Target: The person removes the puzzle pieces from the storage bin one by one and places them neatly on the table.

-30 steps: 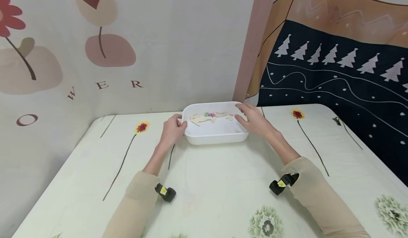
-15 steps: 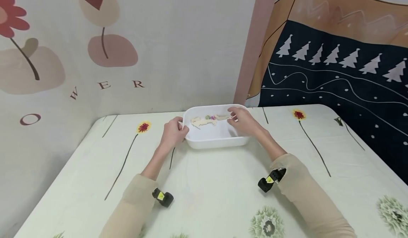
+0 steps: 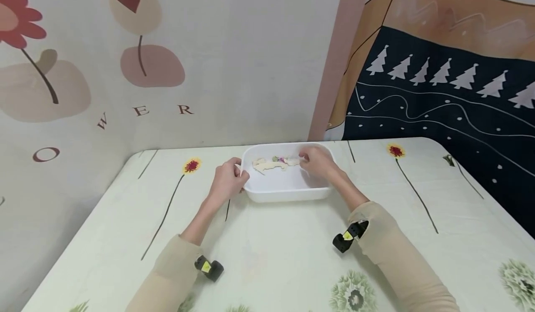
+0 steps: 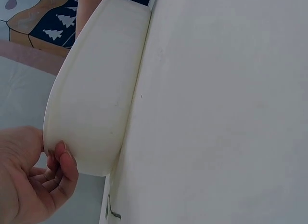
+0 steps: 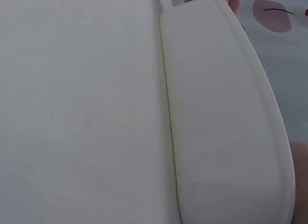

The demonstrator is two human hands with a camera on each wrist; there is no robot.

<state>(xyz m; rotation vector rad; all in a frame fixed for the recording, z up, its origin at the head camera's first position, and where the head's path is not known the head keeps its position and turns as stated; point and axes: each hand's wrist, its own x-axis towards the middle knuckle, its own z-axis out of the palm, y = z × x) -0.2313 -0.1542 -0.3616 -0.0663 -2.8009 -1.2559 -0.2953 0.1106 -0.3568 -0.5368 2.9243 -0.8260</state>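
A shallow white plastic tray (image 3: 288,194) stands near the back edge of the table. My left hand (image 3: 227,180) holds its left rim, with thumb and fingers pinching the edge in the left wrist view. Several flat, cream-coloured cut-out pieces (image 3: 269,165) lie in the tray's left and middle part, beside small green and purple bits (image 3: 279,159). Over the tray's right side my right hand (image 3: 319,162) reaches in with bent fingers at the rightmost cream piece (image 3: 293,162). Whether those fingers grip it is hidden. The right wrist view shows mostly the tray's outer wall (image 5: 221,113).
A pale cloth with printed flowers covers the table (image 3: 267,251). Right behind the tray rises a light printed curtain (image 3: 251,70), and a dark curtain with white trees (image 3: 439,98) hangs at the right. Both sleeves carry a small black camera (image 3: 350,236).
My right hand has moved from the tray's right rim inward over the pieces, its fingers bending. The tray has come slightly toward me, with my left hand still on its rim.
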